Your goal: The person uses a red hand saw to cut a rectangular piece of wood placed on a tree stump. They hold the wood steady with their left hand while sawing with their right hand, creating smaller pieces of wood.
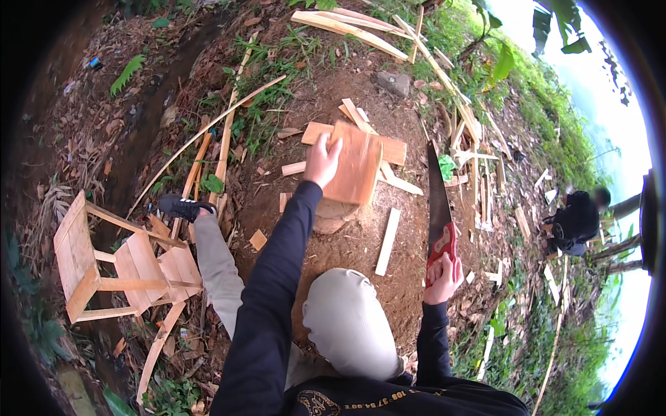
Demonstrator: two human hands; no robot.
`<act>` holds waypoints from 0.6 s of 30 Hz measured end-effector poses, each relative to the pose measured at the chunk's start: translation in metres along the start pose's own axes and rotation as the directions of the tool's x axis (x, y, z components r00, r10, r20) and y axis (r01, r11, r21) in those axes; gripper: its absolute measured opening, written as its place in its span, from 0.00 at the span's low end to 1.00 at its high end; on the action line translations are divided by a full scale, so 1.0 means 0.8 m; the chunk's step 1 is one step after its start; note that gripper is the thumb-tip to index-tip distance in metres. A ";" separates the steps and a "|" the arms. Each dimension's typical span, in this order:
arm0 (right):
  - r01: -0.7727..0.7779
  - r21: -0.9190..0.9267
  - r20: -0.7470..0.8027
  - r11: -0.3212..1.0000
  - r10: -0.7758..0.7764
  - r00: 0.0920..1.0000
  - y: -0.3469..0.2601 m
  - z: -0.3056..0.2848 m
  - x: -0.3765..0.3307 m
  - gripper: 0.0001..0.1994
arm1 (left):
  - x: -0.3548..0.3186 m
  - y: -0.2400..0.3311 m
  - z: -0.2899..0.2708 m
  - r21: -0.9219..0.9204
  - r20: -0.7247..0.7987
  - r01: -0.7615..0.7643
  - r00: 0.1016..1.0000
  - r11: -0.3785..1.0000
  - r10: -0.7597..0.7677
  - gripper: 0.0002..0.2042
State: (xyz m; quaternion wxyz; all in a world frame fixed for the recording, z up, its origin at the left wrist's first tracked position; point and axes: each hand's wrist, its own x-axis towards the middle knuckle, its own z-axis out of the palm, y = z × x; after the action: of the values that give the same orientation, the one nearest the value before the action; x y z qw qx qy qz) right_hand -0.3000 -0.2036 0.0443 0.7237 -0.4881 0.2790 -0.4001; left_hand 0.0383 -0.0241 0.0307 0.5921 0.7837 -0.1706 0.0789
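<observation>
My left hand (pixel 322 162) grips the left edge of a squarish wooden board (pixel 355 166), fingers closed around it. That board rests on a round tree stump (pixel 334 216), whose near side shows below it. In my right hand (pixel 442 279) is the red handle of a handsaw (pixel 438 201). Its long dark blade points away from me, to the right of the stump and apart from the board. Beneath and behind the board lie a wooden plank (pixel 394 150) and several thin offcuts. Sawdust is scattered beside the stump.
A wooden stepped frame (pixel 139 267) lies at the left beside my shoe (pixel 186 206). Long wood strips (pixel 350 31) lie at the back and right. A loose slat (pixel 388 241) is near the stump. A grey stone (pixel 394 83) sits behind. Another person (pixel 576 220) crouches far right.
</observation>
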 end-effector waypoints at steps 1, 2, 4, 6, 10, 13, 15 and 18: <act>-0.004 0.026 0.008 1.000 0.004 1.000 -0.001 0.003 -0.004 0.11 | 0.024 0.015 -0.015 0.038 -0.050 -0.101 0.993 0.994 0.103 0.16; 0.000 0.023 -0.003 1.000 0.000 1.000 -0.005 -0.007 -0.006 0.11 | 0.037 0.042 -0.022 0.141 -0.084 -0.226 0.967 0.964 0.240 0.16; 0.010 0.023 -0.017 1.000 -0.010 1.000 -0.011 -0.017 -0.010 0.10 | 0.062 0.086 -0.038 0.257 -0.127 -0.345 0.914 0.903 0.385 0.14; 0.010 -0.006 -0.061 1.000 -0.011 0.998 -0.021 -0.033 -0.011 0.12 | 0.058 0.116 -0.037 0.454 0.068 -0.411 0.900 0.790 0.430 0.11; -0.049 0.086 -0.018 0.995 0.051 0.999 -0.011 -0.005 -0.021 0.11 | 0.051 -0.016 -0.059 0.648 0.492 -0.740 0.587 0.179 0.643 0.14; -0.015 0.035 -0.044 0.999 0.017 0.999 -0.017 -0.031 -0.013 0.08 | 0.004 0.004 -0.019 0.599 0.577 -0.488 0.813 0.635 0.081 0.14; -0.026 0.021 -0.012 0.999 0.026 1.000 -0.016 -0.021 -0.019 0.08 | 0.028 -0.001 -0.069 0.514 0.399 -0.613 0.790 0.600 0.466 0.10; -0.013 0.015 0.028 1.000 0.012 1.000 -0.009 -0.026 -0.020 0.07 | 0.037 0.052 -0.096 0.487 0.085 -0.338 0.936 0.806 0.341 0.12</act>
State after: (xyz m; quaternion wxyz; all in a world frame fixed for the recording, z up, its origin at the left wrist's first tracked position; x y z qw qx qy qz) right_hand -0.3273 -0.2014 0.0437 0.7337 -0.4864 0.2689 -0.3908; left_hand 0.0569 0.0339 0.0997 0.3488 0.8651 -0.2801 0.2267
